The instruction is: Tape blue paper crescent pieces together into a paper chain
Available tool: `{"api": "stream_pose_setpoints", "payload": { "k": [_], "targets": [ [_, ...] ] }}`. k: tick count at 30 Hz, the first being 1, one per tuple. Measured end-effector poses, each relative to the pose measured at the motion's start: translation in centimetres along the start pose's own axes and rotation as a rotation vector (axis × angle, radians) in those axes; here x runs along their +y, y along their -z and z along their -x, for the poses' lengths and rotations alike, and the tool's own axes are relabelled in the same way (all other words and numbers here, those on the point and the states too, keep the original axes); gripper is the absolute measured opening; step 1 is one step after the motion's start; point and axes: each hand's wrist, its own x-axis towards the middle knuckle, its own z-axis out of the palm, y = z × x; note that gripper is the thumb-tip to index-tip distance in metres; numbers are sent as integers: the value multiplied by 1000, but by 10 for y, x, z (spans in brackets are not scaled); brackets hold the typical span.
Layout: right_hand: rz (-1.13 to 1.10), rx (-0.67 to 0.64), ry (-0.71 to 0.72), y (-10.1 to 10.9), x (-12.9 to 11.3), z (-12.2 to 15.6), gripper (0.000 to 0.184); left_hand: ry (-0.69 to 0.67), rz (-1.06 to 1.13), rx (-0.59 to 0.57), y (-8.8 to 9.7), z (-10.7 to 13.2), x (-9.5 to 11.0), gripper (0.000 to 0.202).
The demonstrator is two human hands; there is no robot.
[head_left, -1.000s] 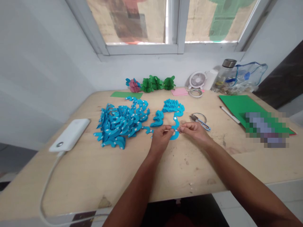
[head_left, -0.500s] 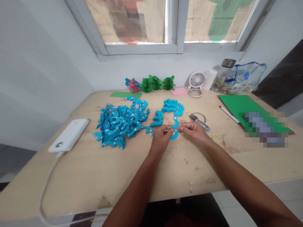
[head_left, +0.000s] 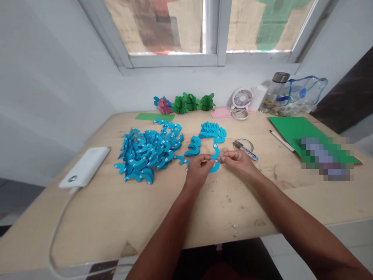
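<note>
My left hand (head_left: pixel 198 170) and my right hand (head_left: pixel 237 162) meet at the middle of the wooden table (head_left: pixel 145 210). Both pinch a curved blue paper piece (head_left: pixel 215 166), fingertips close together over a small white patch on it. A big heap of similar blue pieces (head_left: pixel 148 151) with white patches lies to the left. Two smaller blue stacks, the near stack (head_left: pixel 194 146) and the far stack (head_left: pixel 212 131), lie just beyond my hands. Small scissors (head_left: pixel 246 149) on a tape ring lie right of my right hand.
A white power bank (head_left: pixel 84 166) with a cable sits at the left. Green paper sheets (head_left: pixel 297 134) and a white pen (head_left: pixel 281 140) are at the right. Along the wall stand green and pink paper flowers (head_left: pixel 186 103), a small fan (head_left: pixel 242 98), a tape roll (head_left: pixel 240 114), a bottle (head_left: pixel 274 93), a clear pouch (head_left: pixel 303 97).
</note>
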Motion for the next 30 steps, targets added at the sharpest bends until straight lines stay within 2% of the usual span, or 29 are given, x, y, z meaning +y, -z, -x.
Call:
{"api": "stream_pose_setpoints", "payload": {
  "k": [19, 25, 30],
  "targets": [
    [-1, 8, -57, -2, -2, 1, 22, -53, -54, 28, 1, -1, -5, 8],
    [-82, 37, -57, -4, -1, -1, 16, -81, -62, 23, 1, -2, -9, 8],
    [-124, 23, -73, -5, -4, -1, 17, -71, -36, 37, 1, -3, -11, 6]
  ]
}}
